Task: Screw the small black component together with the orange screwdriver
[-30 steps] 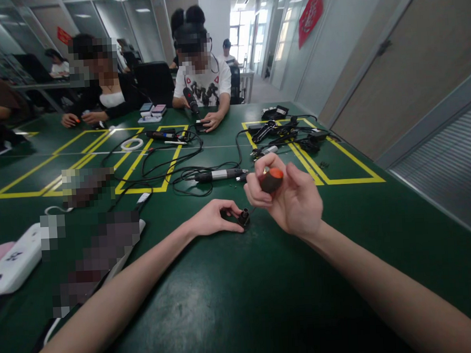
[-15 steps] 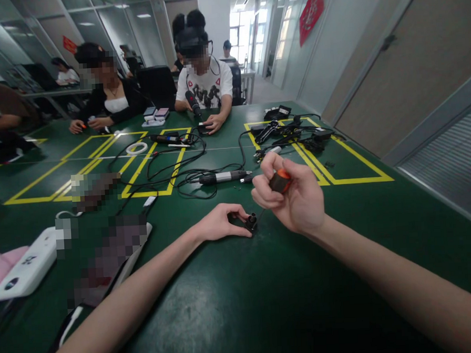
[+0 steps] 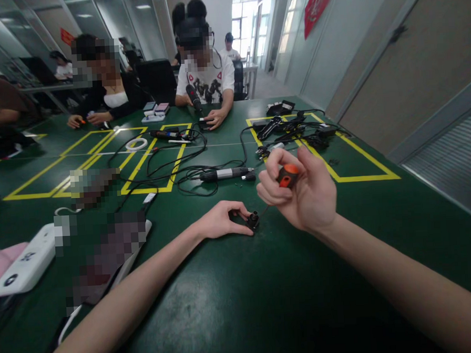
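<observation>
My left hand (image 3: 218, 222) rests on the green table (image 3: 242, 297) and pinches a small black cylindrical part (image 3: 254, 220) between thumb and fingers. My right hand (image 3: 303, 194) is closed around a small screwdriver with an orange and black handle (image 3: 287, 176). Its thin shaft slants down toward the black part, the tip at or just beside it. The right hand hovers just right of and above the left one.
A silver and black pen-shaped tool (image 3: 225, 173) with tangled black cables lies just beyond my hands. More black cables and devices (image 3: 292, 129) fill the yellow-taped box at right. A white device (image 3: 21, 264) lies at left. Other people sit across the table.
My right hand has shifted slightly up and to the right, turning the screwdriver handle in its fingers. The left hand keeps its pinch on the black part. The view has drifted a little.
</observation>
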Demonstrator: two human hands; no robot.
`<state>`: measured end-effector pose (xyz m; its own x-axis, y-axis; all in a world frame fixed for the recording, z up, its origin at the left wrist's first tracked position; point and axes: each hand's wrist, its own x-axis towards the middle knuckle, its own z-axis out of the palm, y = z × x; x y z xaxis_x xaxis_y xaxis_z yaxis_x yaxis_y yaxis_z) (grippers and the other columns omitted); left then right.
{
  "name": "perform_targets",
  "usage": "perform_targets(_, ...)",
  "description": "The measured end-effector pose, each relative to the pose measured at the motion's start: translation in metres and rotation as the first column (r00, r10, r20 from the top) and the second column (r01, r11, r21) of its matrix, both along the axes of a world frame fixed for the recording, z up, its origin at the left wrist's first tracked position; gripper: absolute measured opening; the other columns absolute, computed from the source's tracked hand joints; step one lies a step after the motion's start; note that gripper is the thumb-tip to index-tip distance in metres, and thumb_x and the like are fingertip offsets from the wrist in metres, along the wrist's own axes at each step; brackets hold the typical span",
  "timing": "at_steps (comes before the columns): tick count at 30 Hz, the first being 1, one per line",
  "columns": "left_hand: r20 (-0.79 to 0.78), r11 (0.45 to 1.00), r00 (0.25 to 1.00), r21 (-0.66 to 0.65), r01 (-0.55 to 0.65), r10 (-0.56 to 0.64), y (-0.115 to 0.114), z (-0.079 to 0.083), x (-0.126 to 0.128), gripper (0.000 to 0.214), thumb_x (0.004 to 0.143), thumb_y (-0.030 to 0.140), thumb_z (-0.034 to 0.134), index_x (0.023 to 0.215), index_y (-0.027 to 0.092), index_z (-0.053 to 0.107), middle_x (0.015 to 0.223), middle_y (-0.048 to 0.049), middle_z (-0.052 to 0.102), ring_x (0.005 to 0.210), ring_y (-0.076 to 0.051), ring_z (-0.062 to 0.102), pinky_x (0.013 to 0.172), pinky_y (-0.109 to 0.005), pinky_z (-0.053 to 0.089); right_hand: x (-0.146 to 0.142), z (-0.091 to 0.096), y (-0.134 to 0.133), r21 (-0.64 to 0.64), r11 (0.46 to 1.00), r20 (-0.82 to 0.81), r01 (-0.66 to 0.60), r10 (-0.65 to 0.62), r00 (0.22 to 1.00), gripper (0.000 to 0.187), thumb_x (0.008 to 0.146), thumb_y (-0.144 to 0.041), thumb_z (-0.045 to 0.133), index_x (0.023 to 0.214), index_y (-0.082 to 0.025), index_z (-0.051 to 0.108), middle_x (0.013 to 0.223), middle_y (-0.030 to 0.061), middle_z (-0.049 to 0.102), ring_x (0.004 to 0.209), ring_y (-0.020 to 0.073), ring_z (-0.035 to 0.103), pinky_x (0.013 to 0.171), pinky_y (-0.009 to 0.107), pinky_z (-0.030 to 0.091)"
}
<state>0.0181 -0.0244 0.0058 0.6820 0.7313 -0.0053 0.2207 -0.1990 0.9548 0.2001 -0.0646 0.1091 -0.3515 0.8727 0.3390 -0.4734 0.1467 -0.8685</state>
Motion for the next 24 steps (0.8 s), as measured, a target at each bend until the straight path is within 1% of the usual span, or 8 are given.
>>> perform_targets(4,0.007,1.0,1.0,0.012,0.003,-0.003,0.0,0.001,-0.001,0.034,0.066,0.035,0.092,0.083,0.015,0.07,0.089,-0.0016,0.074,0.086,-0.017,0.065,0.087,-0.03,0.048,-0.004,-0.011,-0.002,0.091,0.989,0.07,0.113,-0.119,0.99,0.043,0.09,-0.052,0.073,0.079,-0.026,0.041,0.053,-0.0124,0.037,0.043,0.0073,0.025,0.043,0.021,0.024)
perform_targets(7,-0.007,1.0,1.0,0.031,0.003,-0.003,0.0,0.001,-0.001,0.031,0.068,0.033,0.092,0.082,0.015,0.071,0.088,-0.0012,0.074,0.087,-0.017,0.065,0.087,-0.03,0.048,-0.001,-0.017,-0.001,0.259,0.935,0.239,0.243,-0.305,0.922,0.037,0.092,-0.05,0.07,0.081,-0.025,0.044,0.066,-0.0072,0.051,0.055,0.0108,0.049,0.055,0.025,0.042)
perform_targets(9,-0.001,0.999,1.0,0.03,0.012,-0.012,0.0,0.001,-0.002,0.03,0.068,0.032,0.091,0.083,0.015,0.071,0.088,-0.0009,0.074,0.087,-0.017,0.065,0.088,-0.03,0.048,0.006,-0.017,-0.001,0.422,0.852,0.383,0.309,-0.477,0.791,0.029,0.093,-0.043,0.067,0.081,-0.024,0.049,0.073,-0.0028,0.056,0.065,0.0137,0.055,0.064,0.028,0.044)
perform_targets(11,0.0,0.999,1.0,0.036,0.015,-0.015,0.001,0.001,-0.002,0.029,0.068,0.031,0.091,0.083,0.015,0.071,0.089,-0.0006,0.075,0.087,-0.017,0.065,0.089,-0.03,0.048,0.014,-0.014,-0.002,0.526,0.799,0.551,0.291,-0.58,0.599,0.029,0.091,-0.041,0.068,0.077,-0.023,0.05,0.064,-0.0042,0.051,0.058,0.0129,0.047,0.058,0.028,0.036)
perform_targets(14,-0.012,0.998,1.0,0.055,0.005,-0.004,0.001,0.001,-0.002,0.029,0.068,0.03,0.091,0.083,0.015,0.071,0.092,-0.0006,0.076,0.088,-0.017,0.065,0.09,-0.03,0.048,0.022,-0.01,-0.006,0.538,0.814,0.716,0.22,-0.579,0.391,0.032,0.087,-0.042,0.07,0.071,-0.023,0.051,0.056,-0.0056,0.045,0.051,0.0119,0.039,0.054,0.028,0.029)
perform_targets(16,-0.014,0.999,1.0,0.049,0.001,-0.001,0.001,0.0,-0.002,0.03,0.068,0.03,0.091,0.085,0.015,0.072,0.093,-0.0014,0.076,0.089,-0.018,0.066,0.09,-0.031,0.049,0.021,-0.012,-0.01,0.477,0.855,0.75,0.203,-0.517,0.413,0.025,0.088,-0.039,0.068,0.076,-0.022,0.055,0.058,-0.0044,0.05,0.051,0.0126,0.045,0.053,0.028,0.033)
perform_targets(18,-0.016,0.999,1.0,0.036,0.006,-0.005,0.001,-0.001,-0.002,0.032,0.068,0.032,0.091,0.088,0.015,0.073,0.094,-0.0024,0.076,0.091,-0.019,0.066,0.09,-0.032,0.049,0.019,-0.02,-0.013,0.426,0.882,0.723,0.2,-0.465,0.511,0.018,0.088,-0.035,0.067,0.082,-0.021,0.058,0.065,-0.0022,0.059,0.057,0.0142,0.054,0.056,0.027,0.04)
perform_targets(24,0.005,1.0,1.0,0.031,0.004,-0.004,0.001,-0.003,-0.002,0.031,0.068,0.032,0.091,0.085,0.015,0.071,0.089,-0.0008,0.074,0.088,-0.019,0.065,0.088,-0.031,0.048,0.013,-0.049,-0.018,0.394,0.873,0.61,0.287,-0.482,0.629,0.008,0.09,-0.027,0.063,0.095,-0.022,0.06,0.072,-0.0011,0.064,0.061,0.0154,0.06,0.056,0.026,0.047)
